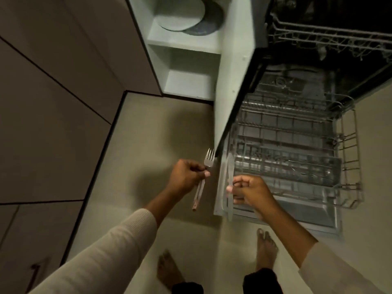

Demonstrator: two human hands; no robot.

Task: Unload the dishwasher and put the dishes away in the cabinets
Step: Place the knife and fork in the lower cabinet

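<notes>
My left hand [186, 174] grips a metal fork [209, 159] by its handle, tines pointing away from me, above the floor left of the dishwasher. My right hand [249, 193] holds a table knife [230, 166] by its handle, blade pointing away, over the near left corner of the pulled-out lower rack [350, 164]. The rack's wire tines look bare, and a grey cutlery basket [286, 166] lies across it. The upper rack [318, 37] sits in the dark dishwasher interior above.
An open white cabinet door [233, 81] stands between the dishwasher and an open cabinet [186, 81]. Plates [186, 15] are stacked on its upper shelf; the lower shelf shows nothing. Closed cabinet fronts [53, 102] run along the left. My bare feet [266, 249] stand on the pale floor.
</notes>
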